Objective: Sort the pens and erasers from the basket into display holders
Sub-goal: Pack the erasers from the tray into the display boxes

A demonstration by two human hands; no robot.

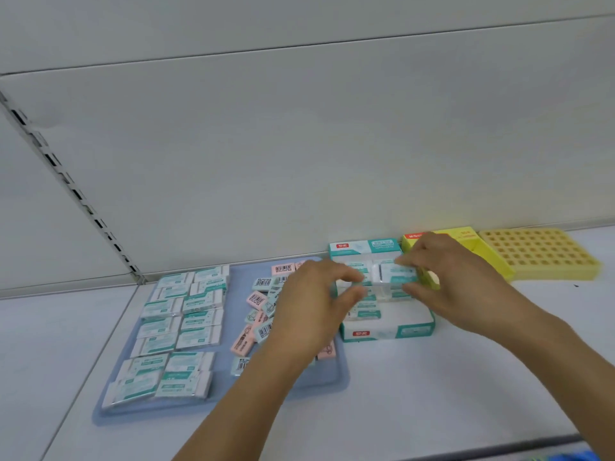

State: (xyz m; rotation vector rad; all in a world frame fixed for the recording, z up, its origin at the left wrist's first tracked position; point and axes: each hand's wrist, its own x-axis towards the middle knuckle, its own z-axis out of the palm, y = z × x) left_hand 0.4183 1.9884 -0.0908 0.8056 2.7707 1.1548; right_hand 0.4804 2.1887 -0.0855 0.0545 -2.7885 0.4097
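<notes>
A blue tray [229, 387] on the white shelf holds several teal-and-white wrapped erasers [186, 314] in rows at its left, and a loose heap of small pink and mint erasers [258, 306] at its right. To the right of the tray stands an open teal-and-white display box [389, 331] with several wrapped erasers inside. My right hand [456, 281] pinches a stack of wrapped erasers [396, 274] above that box. My left hand [312, 304] hovers at the stack's left end, thumb and fingers curved toward it; whether they touch it is unclear.
Behind the display box sits a yellow carton [459, 236], partly hidden by my right hand. A yellow holder [539, 257] with a grid of square holes stands at the far right. The shelf's back panel rises behind, with a slotted upright [66, 181] at the left.
</notes>
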